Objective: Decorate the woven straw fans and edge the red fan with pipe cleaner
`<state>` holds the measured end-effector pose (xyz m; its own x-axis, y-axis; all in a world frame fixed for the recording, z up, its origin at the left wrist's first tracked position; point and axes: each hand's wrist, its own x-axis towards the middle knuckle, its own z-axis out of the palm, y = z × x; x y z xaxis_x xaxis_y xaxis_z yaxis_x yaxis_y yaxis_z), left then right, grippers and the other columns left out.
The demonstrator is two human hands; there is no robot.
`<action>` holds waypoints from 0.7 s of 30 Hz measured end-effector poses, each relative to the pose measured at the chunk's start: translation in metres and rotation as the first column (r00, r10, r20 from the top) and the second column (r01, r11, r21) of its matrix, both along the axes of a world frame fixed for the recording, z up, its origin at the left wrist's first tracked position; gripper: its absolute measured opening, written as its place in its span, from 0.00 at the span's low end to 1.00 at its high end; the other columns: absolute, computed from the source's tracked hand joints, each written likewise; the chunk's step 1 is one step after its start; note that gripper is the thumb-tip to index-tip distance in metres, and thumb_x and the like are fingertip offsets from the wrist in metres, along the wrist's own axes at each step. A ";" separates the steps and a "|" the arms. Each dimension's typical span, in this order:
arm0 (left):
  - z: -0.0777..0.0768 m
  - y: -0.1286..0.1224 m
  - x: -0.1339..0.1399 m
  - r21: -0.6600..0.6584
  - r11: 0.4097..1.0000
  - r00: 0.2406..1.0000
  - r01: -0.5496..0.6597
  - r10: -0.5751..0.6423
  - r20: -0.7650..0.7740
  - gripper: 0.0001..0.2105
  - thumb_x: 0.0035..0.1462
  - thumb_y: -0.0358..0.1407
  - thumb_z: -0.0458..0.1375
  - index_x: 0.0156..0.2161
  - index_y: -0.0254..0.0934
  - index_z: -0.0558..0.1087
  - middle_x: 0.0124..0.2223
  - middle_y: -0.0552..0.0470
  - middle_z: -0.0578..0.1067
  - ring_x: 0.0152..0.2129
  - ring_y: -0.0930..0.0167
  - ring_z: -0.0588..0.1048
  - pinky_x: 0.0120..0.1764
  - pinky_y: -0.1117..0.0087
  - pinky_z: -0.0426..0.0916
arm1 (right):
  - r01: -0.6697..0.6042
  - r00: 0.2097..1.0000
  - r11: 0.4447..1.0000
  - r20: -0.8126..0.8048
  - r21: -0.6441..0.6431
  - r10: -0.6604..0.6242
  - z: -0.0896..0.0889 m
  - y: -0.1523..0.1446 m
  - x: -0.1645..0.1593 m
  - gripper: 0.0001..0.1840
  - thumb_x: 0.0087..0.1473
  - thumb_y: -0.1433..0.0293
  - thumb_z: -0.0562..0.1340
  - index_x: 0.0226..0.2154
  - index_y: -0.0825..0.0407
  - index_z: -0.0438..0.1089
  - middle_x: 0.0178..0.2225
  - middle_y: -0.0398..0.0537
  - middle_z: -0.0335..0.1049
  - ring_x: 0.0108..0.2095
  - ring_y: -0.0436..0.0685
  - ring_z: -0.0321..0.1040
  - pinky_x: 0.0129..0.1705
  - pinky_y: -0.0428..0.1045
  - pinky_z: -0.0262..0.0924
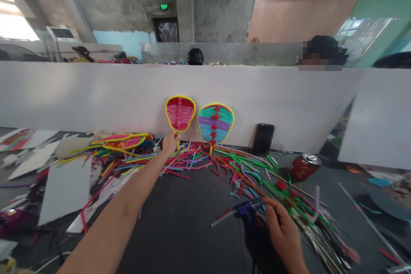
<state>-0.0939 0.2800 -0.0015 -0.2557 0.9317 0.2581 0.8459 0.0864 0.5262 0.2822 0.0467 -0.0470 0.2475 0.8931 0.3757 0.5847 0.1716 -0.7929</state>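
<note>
Far out in front, my left hand (171,142) is closed around the thin yellow handle of a hand fan (180,113) with pink and red pipe-cleaner stripes and a yellow rim. The fan stands upright near the white partition. To its right, a second fan (216,123) in green, purple and blue, with red bows down its middle, leans on the partition. Lower right, my right hand (284,229) pinches the end of a blue and black hot glue gun (246,210). A clear glue stick (223,218) pokes out of the gun's left end. My fingers partly hide the gun.
Loose pipe cleaners (195,156) lie along the partition (128,98). A black phone (263,139) leans there, with a red can (305,167) to its right. White sheets (66,188) lie left, metal rods (316,239) right. Several people sit beyond the partition.
</note>
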 end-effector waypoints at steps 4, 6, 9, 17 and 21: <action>-0.001 0.005 -0.002 -0.011 1.000 0.999 0.017 -0.017 0.051 0.12 0.59 0.40 0.55 0.40 0.33 0.70 0.40 0.49 0.73 0.36 0.70 0.73 0.41 0.61 0.68 | -0.002 1.000 1.000 0.026 0.028 0.001 -0.001 0.002 0.001 0.16 0.54 0.60 0.53 0.36 0.51 0.71 0.31 0.49 0.75 0.30 0.56 0.72 0.34 0.48 0.66; -0.001 0.006 -0.003 -0.003 1.000 0.995 0.025 -0.025 0.098 0.09 0.56 0.39 0.57 0.37 0.34 0.71 0.36 0.51 0.74 0.34 0.70 0.73 0.40 0.63 0.68 | -0.002 0.999 1.000 0.034 0.029 0.001 -0.002 0.002 0.001 0.16 0.54 0.60 0.53 0.36 0.51 0.71 0.31 0.49 0.75 0.30 0.56 0.72 0.35 0.49 0.66; 0.000 0.003 -0.003 0.037 0.999 0.983 0.013 -0.020 0.184 0.07 0.49 0.37 0.61 0.31 0.37 0.70 0.30 0.53 0.73 0.33 0.67 0.73 0.39 0.65 0.66 | -0.001 0.999 1.000 0.034 0.028 0.000 -0.002 0.002 0.001 0.16 0.54 0.60 0.53 0.35 0.52 0.71 0.32 0.49 0.75 0.31 0.56 0.72 0.36 0.48 0.67; 0.002 -0.021 0.035 0.230 0.970 0.863 -0.073 -0.054 0.502 0.12 0.48 0.37 0.61 0.38 0.38 0.65 0.40 0.49 0.70 0.42 0.64 0.69 0.47 0.63 0.63 | -0.007 1.000 0.999 -0.005 -0.045 0.007 0.001 0.000 -0.003 0.16 0.54 0.59 0.53 0.35 0.52 0.71 0.29 0.49 0.75 0.25 0.55 0.70 0.28 0.47 0.66; -0.010 -0.014 0.078 0.183 0.983 0.697 0.031 -0.152 0.700 0.14 0.50 0.33 0.62 0.42 0.37 0.67 0.42 0.49 0.71 0.39 0.68 0.72 0.44 0.66 0.67 | -0.003 1.000 0.999 -0.009 -0.035 0.003 0.001 0.000 -0.001 0.16 0.54 0.60 0.53 0.35 0.52 0.71 0.30 0.49 0.74 0.26 0.56 0.70 0.28 0.47 0.65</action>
<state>-0.0157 0.2665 -0.0120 -0.3343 0.9271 0.1696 0.2159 -0.0998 0.9713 0.2809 0.0470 -0.0462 0.2480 0.9065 0.3417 0.5767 0.1453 -0.8039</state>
